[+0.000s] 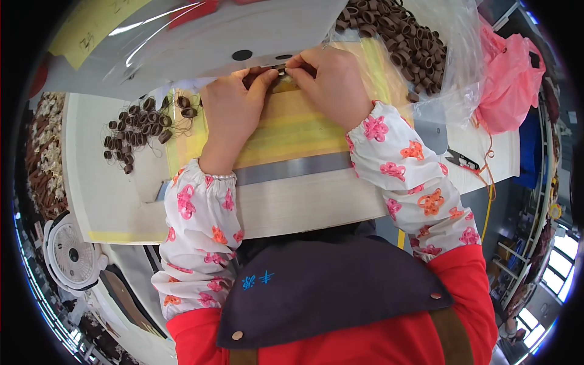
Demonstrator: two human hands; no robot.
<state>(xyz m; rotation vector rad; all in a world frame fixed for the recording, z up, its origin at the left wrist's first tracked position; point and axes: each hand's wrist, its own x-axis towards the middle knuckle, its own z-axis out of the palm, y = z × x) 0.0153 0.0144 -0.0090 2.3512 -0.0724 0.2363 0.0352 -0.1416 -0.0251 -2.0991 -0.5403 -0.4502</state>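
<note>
Left hand point(234, 103) and right hand point(328, 79) meeting fingertip to fingertip at the far table point(304, 204) edge, fingers narrowly pinching one small brown loop point(281, 72), loose brown loops point(137, 131) heaped left.

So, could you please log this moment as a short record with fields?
left hand: fingertips pinch a small brown loop at the machine's foot
right hand: fingers press the same loop from the right
machine: white sewing machine above the hands
left pile: loose brown loops with threads on the table
right pile: brown loops in a clear bag
far right: pink bag, snips
</note>
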